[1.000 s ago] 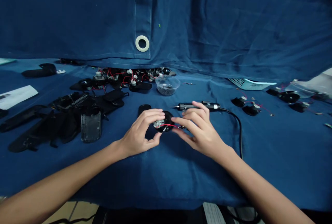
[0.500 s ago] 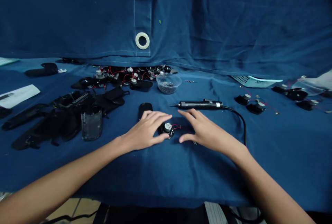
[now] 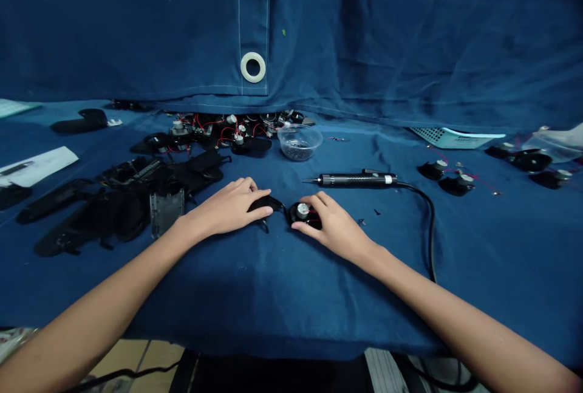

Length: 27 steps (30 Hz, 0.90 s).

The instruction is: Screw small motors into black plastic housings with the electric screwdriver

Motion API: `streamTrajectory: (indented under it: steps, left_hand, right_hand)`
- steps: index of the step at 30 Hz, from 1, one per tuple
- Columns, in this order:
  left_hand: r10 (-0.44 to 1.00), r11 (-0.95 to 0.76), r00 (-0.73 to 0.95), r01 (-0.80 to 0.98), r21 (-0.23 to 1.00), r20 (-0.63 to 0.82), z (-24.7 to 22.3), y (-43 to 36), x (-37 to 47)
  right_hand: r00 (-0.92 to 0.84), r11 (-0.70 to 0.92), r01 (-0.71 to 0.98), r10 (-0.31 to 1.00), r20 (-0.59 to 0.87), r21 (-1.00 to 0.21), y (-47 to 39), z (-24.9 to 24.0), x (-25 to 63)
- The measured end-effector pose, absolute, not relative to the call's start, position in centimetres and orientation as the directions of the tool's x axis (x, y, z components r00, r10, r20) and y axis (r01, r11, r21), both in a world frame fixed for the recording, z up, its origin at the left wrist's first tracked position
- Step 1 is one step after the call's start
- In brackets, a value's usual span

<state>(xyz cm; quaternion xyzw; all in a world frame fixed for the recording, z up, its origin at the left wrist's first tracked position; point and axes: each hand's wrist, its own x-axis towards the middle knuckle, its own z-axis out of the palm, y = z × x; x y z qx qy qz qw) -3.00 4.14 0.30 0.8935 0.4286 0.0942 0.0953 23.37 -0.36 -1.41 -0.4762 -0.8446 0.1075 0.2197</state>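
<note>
My left hand [image 3: 230, 206] grips a curved black plastic housing piece [image 3: 268, 203] between thumb and fingers, partly hidden by the hand. To its right, my right hand [image 3: 336, 223] closes around a small black part with a silver motor [image 3: 302, 211] on top, thumb at the near side and fingers behind. Red wires show under the right fingers. The two black parts lie close together; whether they touch I cannot tell. Just beyond the right hand lies a black electric screwdriver [image 3: 357, 180], its bit pointing left.
A clear bowl [image 3: 299, 145] of small dark screws stands farther back. Black housings [image 3: 113, 205] are piled at left, and wired motor parts [image 3: 204, 129] behind. More motor parts [image 3: 455, 184] lie right, near a light-blue basket [image 3: 458, 138]. The screwdriver's cable [image 3: 430, 223] runs toward the front edge.
My left hand has moved left off the motor part and taken hold of the black housing piece, which lay behind it. My right hand has moved left and closed on the motor part.
</note>
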Motion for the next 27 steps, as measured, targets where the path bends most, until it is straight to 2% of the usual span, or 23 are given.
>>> streamTrajectory:
  steps: [4, 10, 16, 23, 27]
  left_hand:
    - [0.792, -0.602, 0.603, 0.743, 0.292, 0.099, 0.7, 3.7, -3.7]
    - [0.708, -0.666, 0.706, 0.683, 0.300, -0.034, 0.5, 4.3, -4.2]
    - [0.745, -0.658, 0.661, 0.704, 0.266, 0.095, -0.4, 4.0, -3.0]
    - [0.732, -0.656, 0.664, 0.627, 0.420, 0.153, -0.8, 3.1, -1.7]
    - [0.723, -0.666, 0.660, 0.587, 0.460, 0.205, -0.7, 3.0, -1.6]
  right_hand:
    - [-0.367, 0.456, 0.814, 0.884, 0.291, -0.359, 0.1, -2.4, 23.1]
    - [-0.411, 0.500, 0.770, 0.864, 0.292, -0.397, 0.4, -2.5, 23.5]
    - [-0.438, 0.504, 0.718, 0.863, 0.250, -0.480, 0.5, -2.2, 23.7]
    - [-0.486, 0.530, 0.623, 0.838, 0.246, -0.576, 0.6, -2.2, 24.1]
    - [-0.499, 0.542, 0.598, 0.828, 0.254, -0.591, 0.5, -2.0, 24.2]
